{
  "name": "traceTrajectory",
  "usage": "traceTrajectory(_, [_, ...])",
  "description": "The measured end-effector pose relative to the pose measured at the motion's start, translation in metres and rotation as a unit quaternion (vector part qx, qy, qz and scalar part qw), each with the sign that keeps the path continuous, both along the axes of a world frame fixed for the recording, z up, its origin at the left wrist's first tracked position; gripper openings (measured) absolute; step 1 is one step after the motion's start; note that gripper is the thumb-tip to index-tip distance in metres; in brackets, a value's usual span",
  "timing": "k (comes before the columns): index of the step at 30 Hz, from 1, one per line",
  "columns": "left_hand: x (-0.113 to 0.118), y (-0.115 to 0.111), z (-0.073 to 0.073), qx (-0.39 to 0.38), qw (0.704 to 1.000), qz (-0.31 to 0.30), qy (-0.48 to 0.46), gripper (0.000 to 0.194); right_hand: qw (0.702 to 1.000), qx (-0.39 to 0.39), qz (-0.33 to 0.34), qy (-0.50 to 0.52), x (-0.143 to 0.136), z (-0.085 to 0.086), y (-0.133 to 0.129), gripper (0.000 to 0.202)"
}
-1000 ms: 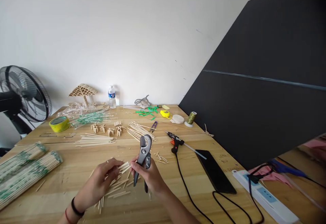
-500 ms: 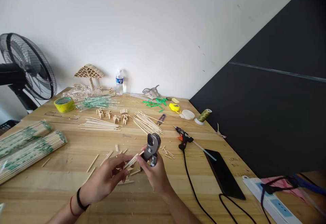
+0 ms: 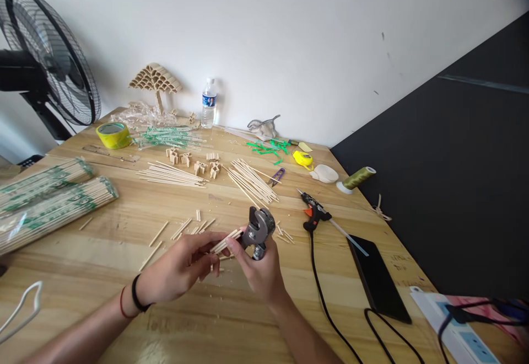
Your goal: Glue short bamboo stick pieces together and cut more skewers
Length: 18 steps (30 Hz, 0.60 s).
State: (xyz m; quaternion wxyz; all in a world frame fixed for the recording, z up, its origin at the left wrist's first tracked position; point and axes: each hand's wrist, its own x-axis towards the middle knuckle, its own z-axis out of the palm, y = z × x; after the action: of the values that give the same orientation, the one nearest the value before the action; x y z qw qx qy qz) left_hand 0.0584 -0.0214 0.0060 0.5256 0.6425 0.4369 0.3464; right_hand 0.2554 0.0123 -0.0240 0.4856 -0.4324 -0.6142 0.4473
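Several short wooden sticks (image 3: 225,242) are gripped in my left hand (image 3: 177,267), with black and red bands at its wrist. My right hand (image 3: 260,267) is closed round a grey-black hand cutter (image 3: 259,229), whose curved jaws point up and away from me. The right thumb also rests against the sticks, close to the cutter's lower part. On the table below and beyond the hands are loose cut stick pieces (image 3: 182,228). Farther off lie a pile of long sticks (image 3: 253,182) and another bundle of sticks (image 3: 171,175).
A glue gun (image 3: 314,210) with a cord lies right of my hands, near a black tablet-like slab (image 3: 380,278) and a power strip (image 3: 450,320). Bagged sticks (image 3: 61,209) are at left. Behind stand small stick figures (image 3: 200,166), a tape roll (image 3: 113,135) and a bottle (image 3: 209,103).
The camera view has tilted and shifted, so the table items appear higher and farther right. Both hands keep hold of the sticks and cutter, and the cutter has turned slightly.
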Motion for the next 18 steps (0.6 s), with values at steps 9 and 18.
traceTrajectory(9, [-0.001,0.001,0.004,-0.008,1.000,-0.004,-0.011,0.047,0.998,0.025,0.002,-0.049,-0.001,0.002,-0.003,0.022])
traceTrajectory(18, [0.000,0.002,0.009,0.052,0.998,0.030,0.002,0.040,0.990,0.123,-0.015,-0.067,0.006,0.001,0.000,0.005])
